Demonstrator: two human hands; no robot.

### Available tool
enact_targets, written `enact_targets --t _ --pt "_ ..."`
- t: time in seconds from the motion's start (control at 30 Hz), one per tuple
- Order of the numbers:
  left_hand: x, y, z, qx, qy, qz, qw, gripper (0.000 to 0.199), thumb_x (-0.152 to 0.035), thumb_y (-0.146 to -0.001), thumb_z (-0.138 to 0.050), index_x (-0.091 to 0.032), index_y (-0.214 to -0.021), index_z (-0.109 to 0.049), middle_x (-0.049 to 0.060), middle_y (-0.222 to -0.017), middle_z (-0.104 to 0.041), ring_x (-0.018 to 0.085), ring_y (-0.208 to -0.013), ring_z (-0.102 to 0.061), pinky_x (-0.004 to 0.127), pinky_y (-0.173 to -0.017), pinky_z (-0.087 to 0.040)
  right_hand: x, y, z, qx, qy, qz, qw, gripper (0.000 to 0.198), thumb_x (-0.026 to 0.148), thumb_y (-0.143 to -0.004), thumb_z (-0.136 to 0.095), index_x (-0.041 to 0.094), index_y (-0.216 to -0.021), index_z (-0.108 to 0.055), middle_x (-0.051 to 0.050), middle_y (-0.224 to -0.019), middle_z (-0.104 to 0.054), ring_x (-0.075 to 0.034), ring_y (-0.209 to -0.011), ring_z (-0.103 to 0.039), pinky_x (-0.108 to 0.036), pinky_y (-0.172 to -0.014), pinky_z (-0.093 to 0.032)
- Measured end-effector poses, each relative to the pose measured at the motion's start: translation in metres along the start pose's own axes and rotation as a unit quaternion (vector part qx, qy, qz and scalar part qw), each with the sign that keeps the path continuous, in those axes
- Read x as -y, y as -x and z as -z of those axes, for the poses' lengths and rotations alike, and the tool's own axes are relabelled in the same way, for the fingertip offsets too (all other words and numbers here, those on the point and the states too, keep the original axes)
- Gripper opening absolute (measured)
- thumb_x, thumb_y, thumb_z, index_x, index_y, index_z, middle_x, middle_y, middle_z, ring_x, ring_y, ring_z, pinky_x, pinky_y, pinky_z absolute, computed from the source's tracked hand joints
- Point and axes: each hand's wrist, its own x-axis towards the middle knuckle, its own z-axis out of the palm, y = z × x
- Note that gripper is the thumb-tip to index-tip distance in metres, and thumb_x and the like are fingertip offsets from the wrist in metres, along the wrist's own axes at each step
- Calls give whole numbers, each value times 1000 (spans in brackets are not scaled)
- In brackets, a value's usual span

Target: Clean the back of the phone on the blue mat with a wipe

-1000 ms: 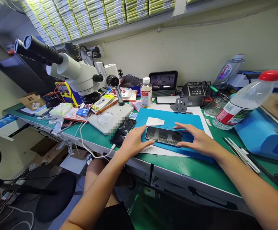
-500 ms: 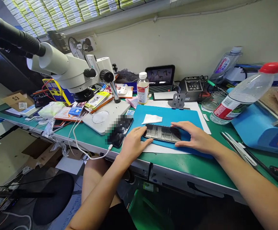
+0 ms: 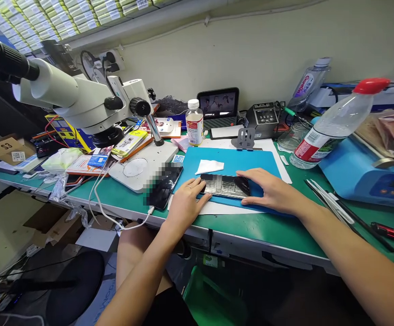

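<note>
A smartphone (image 3: 224, 186) with a dark, glossy face lies sideways over the blue mat (image 3: 265, 158). My left hand (image 3: 187, 199) grips its left end between thumb and fingers. At the opposite end, my right hand (image 3: 268, 190) has its thumb along the near edge and its fingers on the far corner. Just behind the phone is a folded white wipe (image 3: 209, 166). To the left of my left hand lies a second phone (image 3: 165, 188), screen up, with a white charging cable (image 3: 146, 221) at its lower end.
A microscope (image 3: 74, 97) stands at the left on its pale base (image 3: 132, 168). A small bottle (image 3: 194, 122) and a lit display (image 3: 218, 104) are at the back. On the right are a red-capped bottle (image 3: 336, 124), a blue machine (image 3: 349, 176) and tweezers (image 3: 329, 201).
The view has swung slightly to the right, so everything sits further left in the picture. Both hands keep their hold on the phone, with reflections on its face shifted.
</note>
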Motion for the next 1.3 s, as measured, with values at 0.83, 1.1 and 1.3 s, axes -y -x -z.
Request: enact_targets --t 0.83,1.1,1.3 --pt "-7 5 0 19 -39 -10 999 34 -36 -98 -62 -17 -125 -68 15 -136 -65 33 -128 -60 48 -111 -50 4 2 -1 1 2 -5 1000 84 71 -81 -64 31 -152 -43 -12 -138 -59 -38 -130 -51 -58 -106 -47" --pt "-5 5 1 24 -43 -13 999 35 -40 -99 -59 -21 -128 -67 12 -137 -64 32 -130 -58 49 -112 -49 2 1 -3 3 25 -37 999 88 77 -76 -63 28 -148 -49 -15 -135 -56 -40 -128 -50 -59 -105 -47" --pt "-6 5 1 22 -45 -14 999 35 -39 -99 -59 -19 -127 -67 13 -138 -64 31 -130 -59 48 -112 -49 -1 1 -3 3 27 -31 999 84 78 -75 -64 27 -141 -56 -15 -131 -56 -39 -128 -49 -56 -106 -47"
